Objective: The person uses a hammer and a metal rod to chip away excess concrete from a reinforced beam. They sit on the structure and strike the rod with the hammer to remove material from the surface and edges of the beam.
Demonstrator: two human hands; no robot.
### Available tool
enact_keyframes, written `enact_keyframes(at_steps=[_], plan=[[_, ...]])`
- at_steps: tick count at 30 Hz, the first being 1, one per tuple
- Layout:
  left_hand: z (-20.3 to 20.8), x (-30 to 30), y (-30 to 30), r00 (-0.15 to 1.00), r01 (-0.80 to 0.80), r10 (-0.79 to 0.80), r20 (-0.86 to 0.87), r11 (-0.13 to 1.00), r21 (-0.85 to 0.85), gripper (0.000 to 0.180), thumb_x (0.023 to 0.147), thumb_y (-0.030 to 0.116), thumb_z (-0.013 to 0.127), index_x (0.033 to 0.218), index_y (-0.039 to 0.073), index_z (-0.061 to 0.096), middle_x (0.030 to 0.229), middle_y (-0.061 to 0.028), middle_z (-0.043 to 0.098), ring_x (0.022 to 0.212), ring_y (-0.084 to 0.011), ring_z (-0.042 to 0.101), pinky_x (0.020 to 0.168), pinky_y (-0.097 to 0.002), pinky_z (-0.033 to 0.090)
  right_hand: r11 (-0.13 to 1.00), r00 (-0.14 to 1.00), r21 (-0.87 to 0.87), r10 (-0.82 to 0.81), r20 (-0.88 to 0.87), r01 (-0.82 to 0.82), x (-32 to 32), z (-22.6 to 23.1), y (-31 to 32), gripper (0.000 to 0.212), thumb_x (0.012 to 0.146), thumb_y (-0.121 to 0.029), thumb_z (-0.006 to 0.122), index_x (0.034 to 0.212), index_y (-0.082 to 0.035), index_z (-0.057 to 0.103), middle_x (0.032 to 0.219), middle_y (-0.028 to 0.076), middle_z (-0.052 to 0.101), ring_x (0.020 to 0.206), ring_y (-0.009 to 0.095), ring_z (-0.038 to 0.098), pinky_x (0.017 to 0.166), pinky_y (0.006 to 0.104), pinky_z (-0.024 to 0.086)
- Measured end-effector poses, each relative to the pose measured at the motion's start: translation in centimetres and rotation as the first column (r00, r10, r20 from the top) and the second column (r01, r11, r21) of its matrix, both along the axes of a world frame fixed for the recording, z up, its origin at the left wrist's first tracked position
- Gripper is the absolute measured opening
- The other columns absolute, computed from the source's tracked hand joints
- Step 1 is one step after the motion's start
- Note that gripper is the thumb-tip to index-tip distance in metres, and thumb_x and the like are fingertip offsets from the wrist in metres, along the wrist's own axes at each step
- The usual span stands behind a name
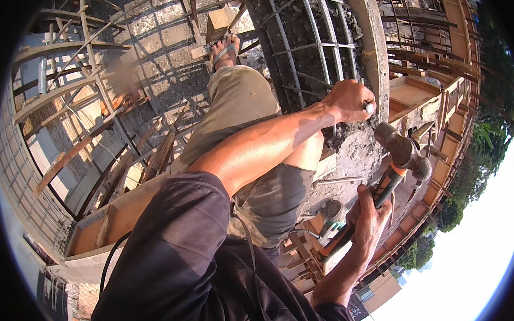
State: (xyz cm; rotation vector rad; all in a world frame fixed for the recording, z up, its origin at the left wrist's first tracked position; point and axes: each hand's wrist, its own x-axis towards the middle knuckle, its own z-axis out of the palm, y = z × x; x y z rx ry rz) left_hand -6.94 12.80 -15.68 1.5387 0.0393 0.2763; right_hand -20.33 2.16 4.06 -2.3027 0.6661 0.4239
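My left hand [347, 101] reaches across to the right and is closed in a fist round a metal rod [369, 107]. Only the rod's round, shiny end shows; the rest is hidden by the hand. Beside the fist run steel reinforcing bars [323, 35], tied into a cage over dark, rough concrete. My right hand [368, 218], lower down, grips a ball-peen hammer [403, 151] by its black and orange handle. The hammer's worn head is raised, apart from the rod and just below and to the right of my left fist.
A timber formwork board [372, 48] edges the bar cage. My sandalled foot [224, 50] stands beyond my knees, near wooden props. A green power tool [329, 228] lies near my right forearm. At left are wooden poles [74, 46] and a mesh of bars [27, 169]; trees [483, 168] stand at right.
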Motion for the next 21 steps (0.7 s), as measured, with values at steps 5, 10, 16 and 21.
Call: enact_keyframes(at_steps=[5,10,16,21], plan=[[0.2,-0.3,-0.7,0.976,-0.096,0.107,0.189,0.993,-0.067,0.022,0.081,0.020,0.067,0.063,0.008,0.062,0.058,-0.0117,0.058,0.052,-0.0317,0.059,0.051,-0.0379,0.047,1.000,1.000,-0.002,0.019,0.012,-0.019,-0.3,0.3,-0.2,0.027,0.089,-0.018,0.069,0.073,-0.003,0.054,0.056,0.000,0.049,0.044,0.008,0.044,0.041,0.0245,0.033],[0.8,0.5,-0.7,0.901,-0.218,0.233,0.365,0.972,-0.083,0.028,0.081,0.019,0.068,0.058,0.008,0.058,0.053,-0.0122,0.053,0.047,-0.0318,0.055,0.045,-0.0381,0.043,0.995,0.984,0.097,-0.005,0.179,-0.013,-0.7,1.1,1.4,0.022,0.090,-0.012,0.068,0.077,-0.006,0.050,0.054,-0.003,0.044,0.040,0.005,0.036,0.038,0.0230,0.027],[-1.4,1.0,0.0,0.947,-0.255,0.262,0.185,0.965,-0.062,0.026,0.084,0.019,0.066,0.061,0.008,0.062,0.057,-0.0143,0.056,0.050,-0.0325,0.057,0.048,-0.0374,0.044,0.975,0.913,0.185,0.035,0.407,-0.120,1.3,2.5,3.5,0.026,0.094,-0.014,0.063,0.075,-0.009,0.046,0.049,-0.004,0.035,0.037,0.004,0.031,0.035,0.0226,0.024],[-1.3,1.1,0.5,0.979,-0.177,0.178,0.096,0.984,-0.025,0.018,0.082,0.019,0.067,0.069,0.006,0.066,0.064,-0.0140,0.062,0.058,-0.0328,0.063,0.054,-0.0386,0.048,0.971,0.921,0.095,0.172,0.349,-0.218,4.5,-4.2,2.3,0.031,0.094,-0.022,0.063,0.070,-0.005,0.052,0.051,-0.001,0.045,0.041,0.008,0.042,0.039,0.0258,0.032]])
